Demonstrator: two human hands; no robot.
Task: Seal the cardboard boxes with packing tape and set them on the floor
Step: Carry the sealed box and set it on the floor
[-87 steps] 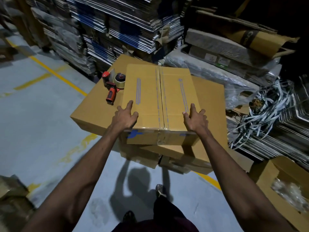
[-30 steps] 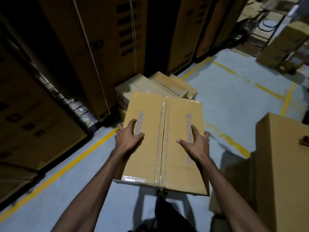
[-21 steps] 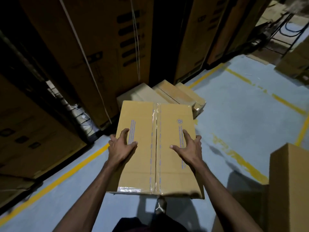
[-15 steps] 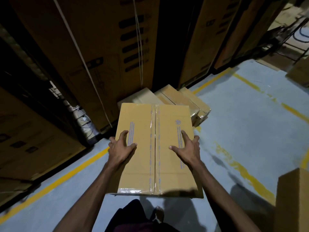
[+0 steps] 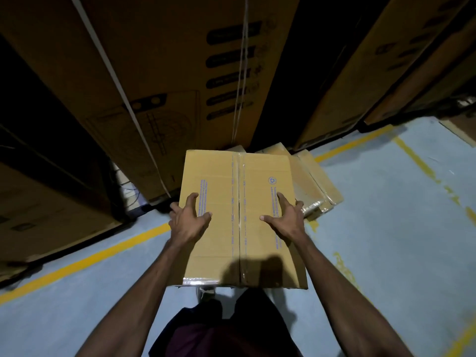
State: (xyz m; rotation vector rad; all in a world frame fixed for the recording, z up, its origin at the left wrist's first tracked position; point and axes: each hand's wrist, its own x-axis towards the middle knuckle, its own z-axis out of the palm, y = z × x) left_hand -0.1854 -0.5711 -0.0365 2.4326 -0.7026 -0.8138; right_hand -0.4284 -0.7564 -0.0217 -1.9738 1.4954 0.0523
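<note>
A sealed cardboard box (image 5: 239,240) with clear tape along its centre seam is carried in front of me, above the floor. My left hand (image 5: 188,220) grips its left edge, thumb on top and fingers curled over the side. My right hand (image 5: 286,220) grips the right edge the same way. Just beyond the carried box, several other taped boxes (image 5: 314,186) lie on the blue-grey floor (image 5: 399,228) against the stacks.
Tall strapped cardboard cartons (image 5: 159,81) rise right ahead and to the left, with more cartons (image 5: 386,60) at the right. A yellow floor line (image 5: 85,261) runs along their base. My legs and a shoe (image 5: 204,293) show under the box.
I lifted the box from the worktable stack, turned and walked toward the tall cartons. The boxes on the floor are now closer and mostly hidden behind the carried box.
</note>
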